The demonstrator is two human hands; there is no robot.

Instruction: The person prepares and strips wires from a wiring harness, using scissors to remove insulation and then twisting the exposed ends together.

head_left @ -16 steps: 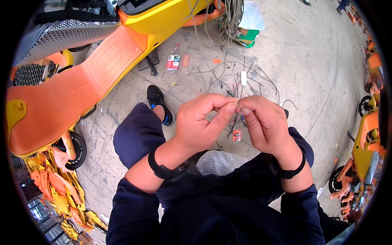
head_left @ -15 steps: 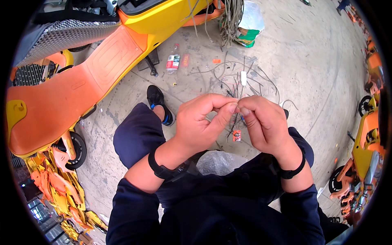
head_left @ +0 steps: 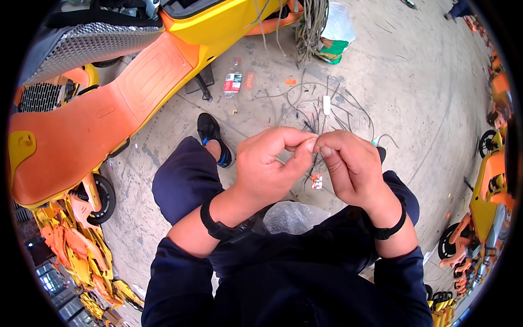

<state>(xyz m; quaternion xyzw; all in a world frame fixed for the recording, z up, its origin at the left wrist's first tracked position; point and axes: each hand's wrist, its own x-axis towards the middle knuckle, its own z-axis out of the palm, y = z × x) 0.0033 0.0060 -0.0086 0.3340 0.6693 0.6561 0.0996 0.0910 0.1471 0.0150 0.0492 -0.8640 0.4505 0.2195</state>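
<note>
My left hand (head_left: 275, 163) and my right hand (head_left: 351, 169) meet fingertip to fingertip above the floor, each in a pinch. Whatever is between the fingertips is too small to make out. Below and beyond them lie a tangle of thin dark cables (head_left: 348, 114), a white oblong piece (head_left: 326, 104) and a small orange-and-white packet (head_left: 317, 181). A sheet of bubble wrap (head_left: 289, 217) shows between my legs.
A yellow-and-orange scooter body (head_left: 109, 109) fills the upper left, with hanging cables (head_left: 309, 30) beside it. A plastic bottle (head_left: 232, 82) lies near it. Piled body parts (head_left: 76, 250) and more scooters (head_left: 482, 196) line the sides. Another person's leg (head_left: 457, 10) shows at the far upper right.
Both pinched hands have shifted very slightly, with their fingertips still together. The whole view has moved a little. Otherwise things look much the same.
</note>
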